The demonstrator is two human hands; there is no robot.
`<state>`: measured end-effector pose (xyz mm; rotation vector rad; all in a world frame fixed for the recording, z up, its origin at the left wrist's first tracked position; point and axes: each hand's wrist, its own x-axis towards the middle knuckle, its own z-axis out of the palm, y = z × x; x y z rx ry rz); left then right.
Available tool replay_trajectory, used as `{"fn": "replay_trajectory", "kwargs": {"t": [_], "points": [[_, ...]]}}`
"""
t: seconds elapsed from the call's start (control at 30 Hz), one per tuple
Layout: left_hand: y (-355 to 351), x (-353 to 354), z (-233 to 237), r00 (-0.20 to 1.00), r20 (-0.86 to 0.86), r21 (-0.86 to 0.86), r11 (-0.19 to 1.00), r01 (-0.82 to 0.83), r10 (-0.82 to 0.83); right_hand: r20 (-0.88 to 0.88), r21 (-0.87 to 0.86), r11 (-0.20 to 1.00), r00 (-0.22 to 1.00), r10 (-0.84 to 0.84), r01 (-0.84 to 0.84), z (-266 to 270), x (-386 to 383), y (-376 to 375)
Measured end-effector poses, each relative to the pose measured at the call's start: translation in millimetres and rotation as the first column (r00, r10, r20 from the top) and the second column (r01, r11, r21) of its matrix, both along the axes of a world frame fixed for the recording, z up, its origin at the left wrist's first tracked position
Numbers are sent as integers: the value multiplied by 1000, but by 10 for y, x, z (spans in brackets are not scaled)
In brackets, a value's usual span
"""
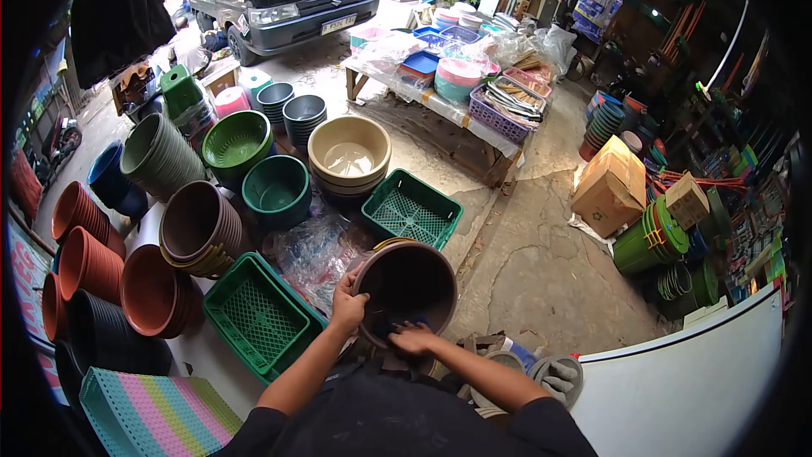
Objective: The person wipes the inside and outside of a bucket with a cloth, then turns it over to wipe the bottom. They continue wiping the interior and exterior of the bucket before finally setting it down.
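A dark brown plastic pot (450, 275) with a yellowish handle or rim at its far side is tilted toward me, close to my body. My left hand (347, 306) is closed around its left rim, thumb on the inner side. Inside the near edge, my right hand (412, 339) presses a dark blue cloth (384, 327) against the pot's wall. Its fingers are partly hidden by the shadow in there. Just beyond the pot lie a green perforated basket (413, 210) and crumpled clear plastic (317, 245).
Stacked pots and basins surround me on the left, including a cream basin (316, 171) and green baskets (228, 322). A table (499, 142) with plastic goods stands ahead, a pickup truck (304, 0) behind it. Cardboard boxes (611, 186) and a white surface (677, 381) are at right.
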<state>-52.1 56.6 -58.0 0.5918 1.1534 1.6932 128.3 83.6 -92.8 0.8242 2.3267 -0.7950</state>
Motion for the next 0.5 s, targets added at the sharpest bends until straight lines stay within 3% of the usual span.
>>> {"fn": "replay_trajectory", "kwargs": {"t": [0.07, 0.1, 0.13, 0.17, 0.23, 0.3, 0.33, 0.37, 0.43, 0.5], "points": [[10, 69, -247, 1000, 3, 15, 1000, 8, -8, -64, -82, 996, 998, 14, -19, 44, -197, -118], [10, 93, -386, 1000, 6, 35, 999, 10, -11, -176, -424, 832, 868, -464, 359, 51, -317, -177], [-13, 117, -369, 999, 0, 22, 999, 38, -38, -99, -726, 429, 536, -838, 537, 67, -368, -218], [-46, 141, -351, 999, -4, 19, 999, 45, -45, -98, -730, 423, 530, -842, 537, 176, -386, -217], [-99, 186, -316, 986, 137, -63, 993, 100, -91, 170, -937, -112, 150, -974, 331, 424, -453, -127], [-115, 257, -253, 984, 143, -18, 994, 111, -107, 218, -971, -223, -62, -974, 88, 644, -464, -71], [-138, 301, -237, 991, 93, -49, 994, 102, -97, 229, -971, -224, -59, -972, -87, 671, -378, 14], [-167, 343, -244, 995, 46, -79, 993, 89, -86, 166, -975, -143, -138, -976, -168, 723, -318, 105], [-222, 351, -267, 994, 40, -83, 991, 101, -98, 211, -953, -155, -206, -955, -261, 904, -118, 253], [-263, 331, -305, 993, 30, -89, 989, 116, -114, 180, -959, -70, -402, -898, -274, 879, 138, 360]]}}
